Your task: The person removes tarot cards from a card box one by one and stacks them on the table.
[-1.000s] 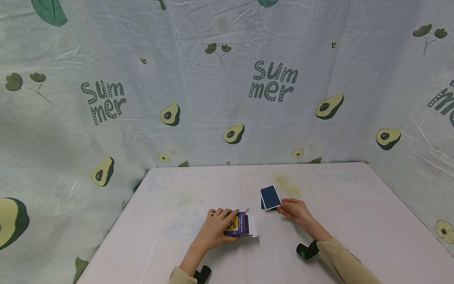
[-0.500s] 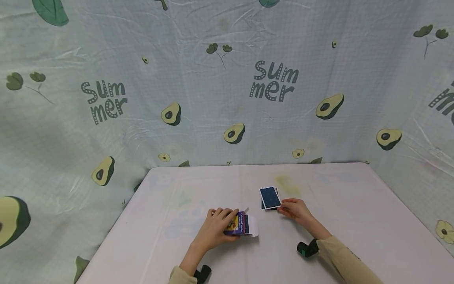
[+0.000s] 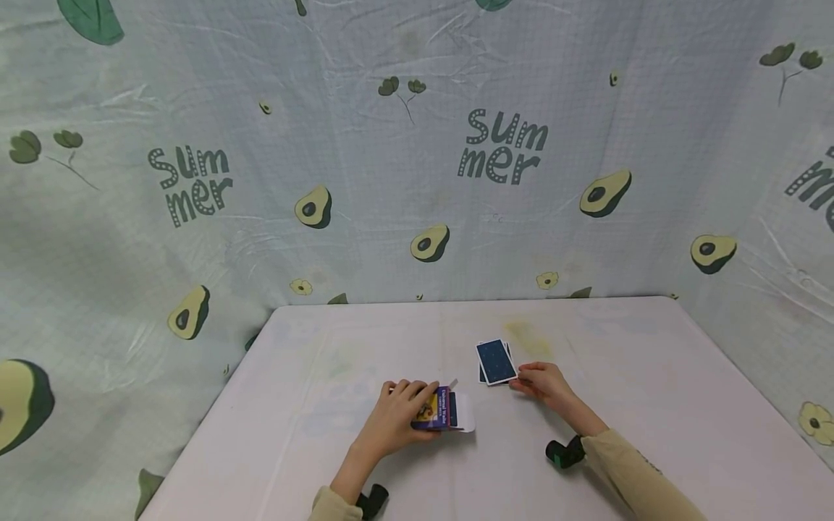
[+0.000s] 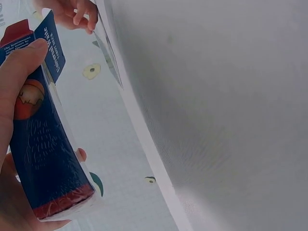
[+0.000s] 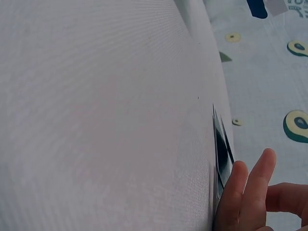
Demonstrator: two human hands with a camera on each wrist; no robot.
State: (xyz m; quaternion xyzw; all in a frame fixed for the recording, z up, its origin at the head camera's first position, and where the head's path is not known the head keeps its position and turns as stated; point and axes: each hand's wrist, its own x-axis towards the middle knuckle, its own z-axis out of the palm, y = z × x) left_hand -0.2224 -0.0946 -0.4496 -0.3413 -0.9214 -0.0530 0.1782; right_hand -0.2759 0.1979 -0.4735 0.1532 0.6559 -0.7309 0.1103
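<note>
My left hand grips a tarot card box above the table, fingers over the top and thumb along the near side. The box is blue and purple, with its end flap standing open and dark cards visible inside in the head view. My right hand pinches the near right corner of a dark blue tarot card with a white border. That card lies askew over at least one other card, mostly hidden below it. The right wrist view shows the cards edge-on beside my fingers.
A white-covered table spreads around both hands, with a yellowish stain behind the cards. At the back and sides hangs a curtain printed with avocados. Black wrist devices sit under both forearms.
The top card has shifted and turned very slightly to the left at its far end. Both hands stay nearly where they were, and the left hand still holds the box.
</note>
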